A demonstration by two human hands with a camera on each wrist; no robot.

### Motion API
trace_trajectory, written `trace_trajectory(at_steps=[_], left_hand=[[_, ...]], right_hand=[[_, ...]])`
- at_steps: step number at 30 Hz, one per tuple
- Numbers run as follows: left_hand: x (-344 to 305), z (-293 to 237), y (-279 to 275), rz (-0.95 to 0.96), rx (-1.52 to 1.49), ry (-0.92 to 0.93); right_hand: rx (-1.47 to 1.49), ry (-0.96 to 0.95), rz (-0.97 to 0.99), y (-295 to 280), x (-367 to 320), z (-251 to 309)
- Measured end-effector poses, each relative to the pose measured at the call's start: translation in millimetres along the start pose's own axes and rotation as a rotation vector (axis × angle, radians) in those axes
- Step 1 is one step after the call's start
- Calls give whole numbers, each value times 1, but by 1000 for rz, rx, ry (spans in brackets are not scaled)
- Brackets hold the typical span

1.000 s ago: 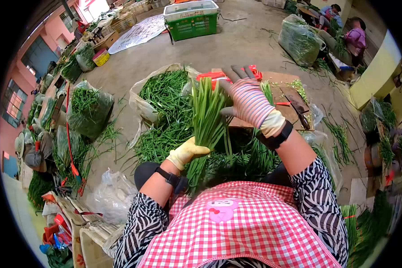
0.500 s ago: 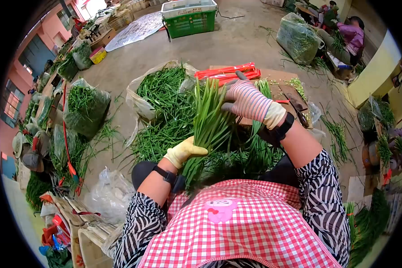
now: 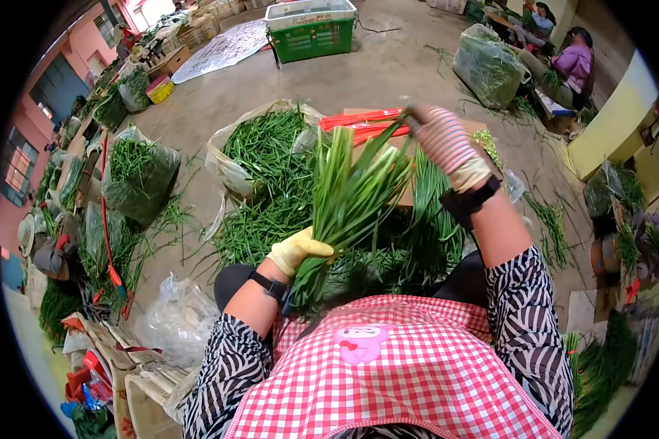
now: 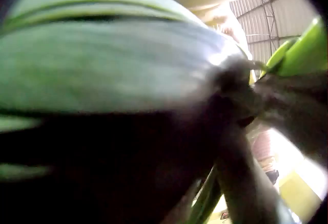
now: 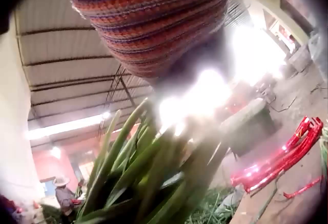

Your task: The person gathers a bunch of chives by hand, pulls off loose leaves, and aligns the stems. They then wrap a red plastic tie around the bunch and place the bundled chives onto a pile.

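reaching forward, the right hand in a pink-and-blue striped knit glove (image 3: 441,137) is raised above the left one, its arm stretched well out and its wrist angled so the knuckles face up. its fingers bend down and inward, and the grip pinches the tip of a long, flat, dark green leaf (image 3: 379,155), though glare and blur veil the fingertips in the right wrist view.

the left hand in a pale yellow glove (image 3: 298,251) sits low and near the lap, its forearm slanting inward. its grip is closed round a thick bundle of long green leafy stalks (image 3: 340,194), thumb laid across the front; leaves crowd the left wrist view and hide the fingers there. the bundle stands nearly upright, pale ends up, fanning toward the right hand, with darker leaves hanging below the thumb over the red-and-white checked cloth apron (image 3: 388,380).

a heap of loose green leaves (image 3: 267,146) lies just left of the bundle. beyond it, glossy red plastic strips (image 5: 282,168) rest on the low brown bench (image 5: 294,206).
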State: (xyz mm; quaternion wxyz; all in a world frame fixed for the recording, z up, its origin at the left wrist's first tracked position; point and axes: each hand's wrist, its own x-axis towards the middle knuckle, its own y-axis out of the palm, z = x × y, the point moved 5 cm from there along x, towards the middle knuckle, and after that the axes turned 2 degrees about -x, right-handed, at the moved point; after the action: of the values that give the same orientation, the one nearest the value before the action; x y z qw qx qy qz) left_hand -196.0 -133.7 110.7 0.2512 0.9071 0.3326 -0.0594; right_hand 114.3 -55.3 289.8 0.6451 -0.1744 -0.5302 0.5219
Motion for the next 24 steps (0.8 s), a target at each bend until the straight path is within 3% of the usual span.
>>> trace_trajectory(at_steps=[2, 3, 5, 7, 9, 11, 13, 14, 15, 16, 18, 21, 24], left_hand=[[-7, -4, 0, -60, -24, -12], [-11, -10, 1, -93, -30, 6], [-18, -21, -2, -162, -41, 42], [-21, -25, -10, -229, -85, 115], [-21, -28, -20, -185, -99, 146], [-19, -30, -26, -130, -77, 184], [-18, -32, -27, -117, -39, 202], [-18, -34, -24, -133, -13, 197], [-17, -33, -22, -147, 12, 188], [-16, -30, -23, -162, 38, 172], [-13, -31, -14, -147, 58, 155], [-10, -28, -8, -120, 65, 135], [-10, -24, -8, -129, 2, 138]], right_hand=[[5, 233, -168, -34, 3, -49], [189, 245, -241, -50, 1, -74], [639, 375, -199, -66, -16, -97], [808, 474, -60, -59, -43, -104], [429, 414, 354, -38, -69, -91], [171, 210, 779, -10, -96, -72], [209, 218, 915, 18, -117, -46], [149, 199, 857, 17, -105, -29], [368, 195, 682, 17, -92, -15], [440, 299, 557, 22, -82, -15], [643, 281, 269, 16, -55, 11], [574, 288, 451, 28, -36, 41], [857, 384, 446, 49, -38, 34]])
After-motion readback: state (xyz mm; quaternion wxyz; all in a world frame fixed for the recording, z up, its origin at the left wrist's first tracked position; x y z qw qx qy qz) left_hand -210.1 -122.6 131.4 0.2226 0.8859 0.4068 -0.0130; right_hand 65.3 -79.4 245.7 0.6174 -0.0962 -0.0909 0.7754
